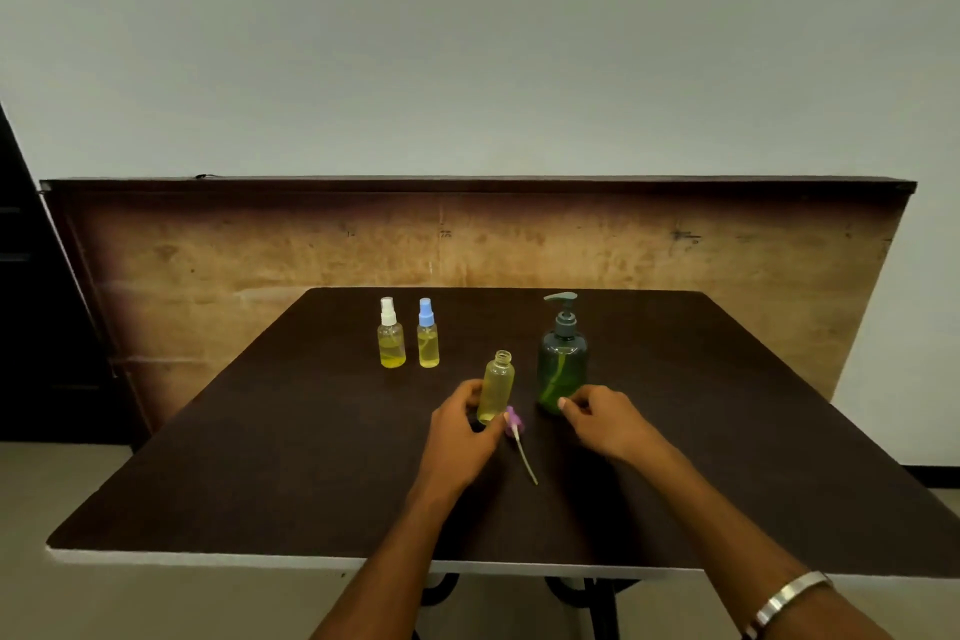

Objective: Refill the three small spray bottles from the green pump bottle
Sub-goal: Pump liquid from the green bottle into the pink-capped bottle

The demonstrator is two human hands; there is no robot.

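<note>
Nearest the camera, a silver metal bangle [789, 597] is worn on the right forearm, above the dark brown tabletop [260, 483]. The uncapped small clear plastic spray bottle [497, 387] of yellow liquid stands upright, clamped low by the left hand [460, 424]. Light, smooth and open-mouthed, it is judged easy to tip or squeeze, so a low hold on the body suits it. Its purple spray head with dip tube [517, 434] lies just beside. The right hand [602, 418], its grip loosely curled and empty, is seen near the green translucent pump bottle [563, 369]; contact cannot be told. That heavier bottle is best steadied at its body.
</note>
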